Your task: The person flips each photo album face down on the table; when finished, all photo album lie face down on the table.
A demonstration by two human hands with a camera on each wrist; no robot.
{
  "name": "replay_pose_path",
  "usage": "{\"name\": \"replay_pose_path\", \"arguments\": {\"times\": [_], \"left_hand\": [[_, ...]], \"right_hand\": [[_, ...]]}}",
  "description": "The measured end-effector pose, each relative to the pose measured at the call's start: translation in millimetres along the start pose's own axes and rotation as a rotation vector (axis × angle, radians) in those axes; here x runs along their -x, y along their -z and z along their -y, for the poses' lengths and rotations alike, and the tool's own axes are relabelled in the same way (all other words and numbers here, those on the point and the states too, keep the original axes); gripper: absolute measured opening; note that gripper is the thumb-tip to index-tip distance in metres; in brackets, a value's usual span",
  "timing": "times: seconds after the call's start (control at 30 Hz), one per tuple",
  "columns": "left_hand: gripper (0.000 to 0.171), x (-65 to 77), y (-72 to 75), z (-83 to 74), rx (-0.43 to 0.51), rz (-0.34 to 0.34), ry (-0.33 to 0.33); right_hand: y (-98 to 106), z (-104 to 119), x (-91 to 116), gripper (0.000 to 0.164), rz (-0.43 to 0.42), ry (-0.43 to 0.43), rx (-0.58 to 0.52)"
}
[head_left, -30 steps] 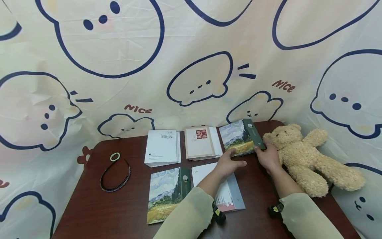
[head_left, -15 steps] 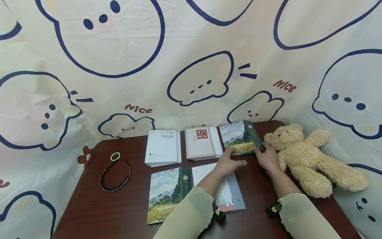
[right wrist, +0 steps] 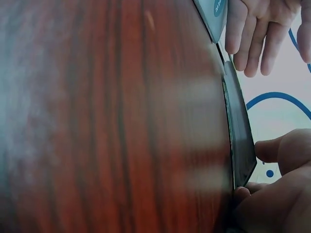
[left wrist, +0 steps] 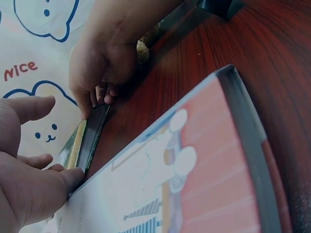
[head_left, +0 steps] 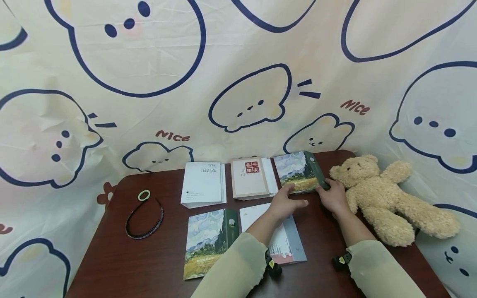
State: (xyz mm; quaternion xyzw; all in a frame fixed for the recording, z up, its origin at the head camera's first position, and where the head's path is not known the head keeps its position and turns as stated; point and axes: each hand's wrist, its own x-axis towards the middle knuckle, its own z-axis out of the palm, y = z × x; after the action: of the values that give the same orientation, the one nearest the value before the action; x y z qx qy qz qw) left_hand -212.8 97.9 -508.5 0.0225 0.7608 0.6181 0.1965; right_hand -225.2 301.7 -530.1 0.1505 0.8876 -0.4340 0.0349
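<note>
The photo album (head_left: 298, 170) with a painted landscape cover and green spine lies at the back right of the table. My right hand (head_left: 333, 198) pinches its front right corner between thumb and fingers, as the right wrist view shows with the album edge (right wrist: 241, 124). At the album's front left edge rests my left hand (head_left: 284, 207), its fingers straight and thumb spread. In the left wrist view, the left hand (left wrist: 34, 189) is near the album's front side (left wrist: 92, 138). The left forearm partly covers a white-and-grey album (head_left: 290, 240).
A teddy bear (head_left: 387, 194) lies just right of my right hand. Left of the held album stand a beige album (head_left: 249, 178) and a white album (head_left: 202, 184). Another landscape album (head_left: 206, 242) lies in front. A headband (head_left: 143, 236) and green ring (head_left: 143, 195) are at left.
My right hand has shifted slightly at the album's corner, and the album's right side has moved a little toward me. The teddy bear has shifted slightly right. The left hand looks still.
</note>
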Motion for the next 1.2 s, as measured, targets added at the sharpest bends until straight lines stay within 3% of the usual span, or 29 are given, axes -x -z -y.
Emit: {"name": "replay_pose_path", "arguments": {"times": [0.27,0.43,0.83,1.2], "left_hand": [[0.076,3.0,7.7,-1.6,0.025,0.024,0.006],[0.079,4.9,13.5,-2.4,0.051,0.038,-0.01],[0.079,11.6,34.8,-6.8,0.082,0.004,-0.046],[0.082,19.1,60.6,-2.6,0.116,-0.037,-0.029]], "right_hand": [[1.7,7.0,-1.9,0.073,0.037,0.007,-0.062],[-2.0,14.6,0.3,0.076,0.042,0.034,-0.022],[-15.9,43.8,10.0,0.077,0.072,0.105,-0.029],[-34.4,66.4,17.2,0.073,0.092,0.134,-0.022]]}}
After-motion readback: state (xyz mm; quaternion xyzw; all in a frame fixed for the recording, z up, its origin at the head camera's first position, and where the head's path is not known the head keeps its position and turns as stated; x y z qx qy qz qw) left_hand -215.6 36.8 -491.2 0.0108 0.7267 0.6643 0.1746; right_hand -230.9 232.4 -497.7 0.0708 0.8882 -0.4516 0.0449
